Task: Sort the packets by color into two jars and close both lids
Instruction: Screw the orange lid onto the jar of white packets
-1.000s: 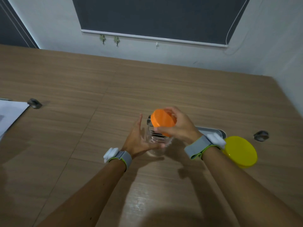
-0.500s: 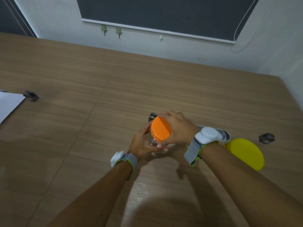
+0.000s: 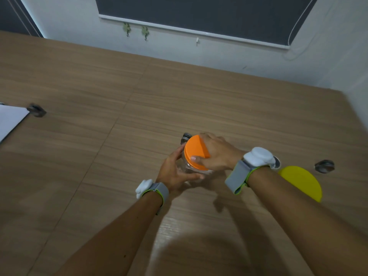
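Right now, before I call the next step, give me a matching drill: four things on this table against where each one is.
Things:
1 orange lid
2 yellow lid
3 clear jar
4 white sheet

Places:
a far left of the view
b held by the left hand
c gripped by the right hand
d right of both hands

Pairs: 1-c, 2-d, 3-b, 4-a.

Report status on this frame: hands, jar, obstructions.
Left grip holds clear jar. Right grip clasps orange lid on its mouth; seal unconfirmed. Yellow lid sits apart to the right, nothing blocking.
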